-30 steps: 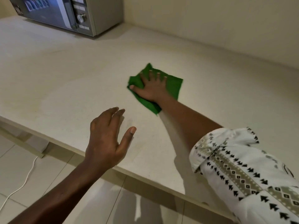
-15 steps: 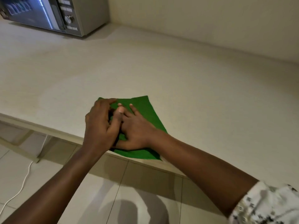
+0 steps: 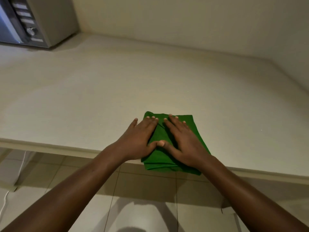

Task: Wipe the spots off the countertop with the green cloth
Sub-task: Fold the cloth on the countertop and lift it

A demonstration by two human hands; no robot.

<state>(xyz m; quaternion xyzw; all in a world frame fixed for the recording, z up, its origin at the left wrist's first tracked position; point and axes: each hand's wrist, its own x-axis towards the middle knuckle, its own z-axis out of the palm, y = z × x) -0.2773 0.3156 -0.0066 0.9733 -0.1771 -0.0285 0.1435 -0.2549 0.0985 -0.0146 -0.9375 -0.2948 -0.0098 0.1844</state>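
Observation:
The green cloth (image 3: 194, 131) lies folded into a thick square at the front edge of the pale countertop (image 3: 108, 91), its near side hanging slightly over the edge. My left hand (image 3: 138, 139) rests flat on the cloth's left part, fingers stretched forward. Beside it, my right hand (image 3: 184, 141) is pressed flat on the right part. The two thumbs meet in the middle over the cloth. Neither hand curls around the fabric. I can make out no distinct spots on the counter surface.
A silver microwave (image 3: 36, 20) stands at the far left corner of the counter against the wall (image 3: 184, 19). The counter ends at a side wall on the right. Below the front edge are floor tiles and a white cable (image 3: 4, 206) at the left.
The right hand dragged the cloth from mid-counter to the front edge. The left hand joined it, the cloth was folded, and both hands now lie flat on it.

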